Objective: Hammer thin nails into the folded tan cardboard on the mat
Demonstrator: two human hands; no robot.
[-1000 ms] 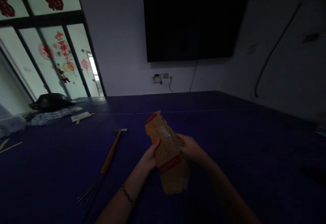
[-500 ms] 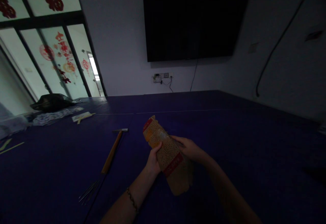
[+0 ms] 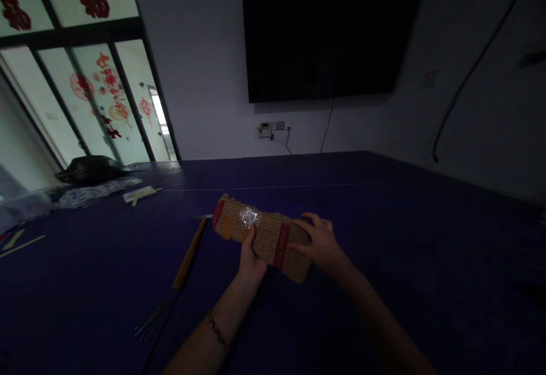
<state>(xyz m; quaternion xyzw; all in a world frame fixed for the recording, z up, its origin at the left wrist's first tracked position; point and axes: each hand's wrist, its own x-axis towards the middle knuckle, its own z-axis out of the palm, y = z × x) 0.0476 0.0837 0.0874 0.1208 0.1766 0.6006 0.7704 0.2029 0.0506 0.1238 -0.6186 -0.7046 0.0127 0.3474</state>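
A flattened brown cardboard box (image 3: 268, 238), printed with dark dots, red bands and an orange patch, is held tilted above the dark blue surface. Shiny clear tape shows near its middle. My left hand (image 3: 251, 261) grips it from below, thumb across the printed face and the other fingers hidden behind. At the box's right end, my right hand (image 3: 319, 244) has bent fingers and thumb on the cardboard by a red band. A hammer (image 3: 187, 258) with a wooden handle lies left of my hands, its head partly behind the box. Several thin metal rods (image 3: 152, 318) lie below the handle.
A dark blue covering (image 3: 405, 238) spreads over the broad surface. At the far left are a black bag (image 3: 91, 169), plastic packaging (image 3: 91, 193) and a white piece with yellow strips (image 3: 140, 193). A television (image 3: 333, 36) hangs above wall sockets (image 3: 273, 127).
The cardboard box has turned closer to horizontal, its upper end swinging left over the hammer head. My right hand has moved from behind its edge onto its right end.
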